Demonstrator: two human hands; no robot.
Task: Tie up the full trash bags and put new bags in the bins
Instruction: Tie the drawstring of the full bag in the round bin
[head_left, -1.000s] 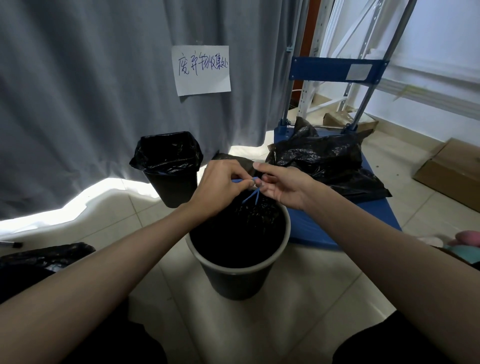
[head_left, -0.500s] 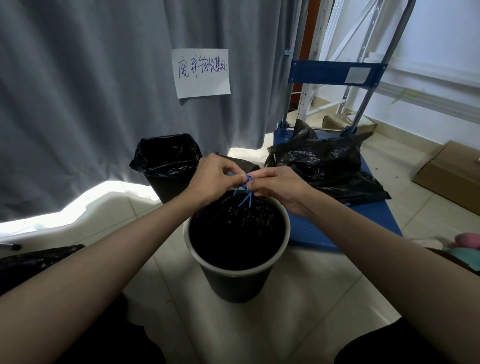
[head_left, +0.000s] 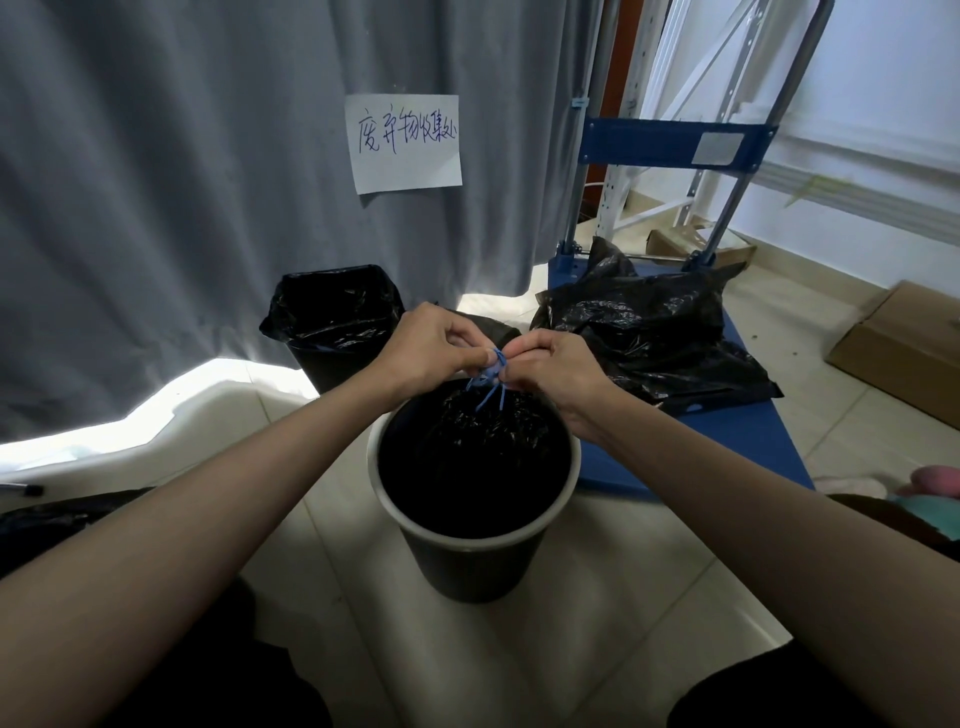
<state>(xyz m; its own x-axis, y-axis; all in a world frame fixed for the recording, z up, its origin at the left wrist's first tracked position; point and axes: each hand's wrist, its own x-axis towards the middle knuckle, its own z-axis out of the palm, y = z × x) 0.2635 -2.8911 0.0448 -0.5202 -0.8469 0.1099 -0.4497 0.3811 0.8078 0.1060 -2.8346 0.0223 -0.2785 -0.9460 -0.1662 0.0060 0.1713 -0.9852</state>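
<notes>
Knot-tying over the near bin

Curtain (head_left: 156, 208) with a paper sign (head_left: 408, 143) fills the far side; a blue cart (head_left: 737, 441) at right carries a heap of black bags (head_left: 649, 338), and a lined far bin (head_left: 332, 322) stands just beyond the left hand. The near bin (head_left: 472, 525) holds the gathered trash bag (head_left: 483, 431). Since a second ago both hands have drawn closer together above its far rim, so the knot looks nearly cinched, I judge. Left hand (head_left: 426, 348) and right hand (head_left: 556, 364) each pinch the blue drawstring (head_left: 493, 374) with curled fingers. Nothing blocks lifting the bag out afterward.
</notes>
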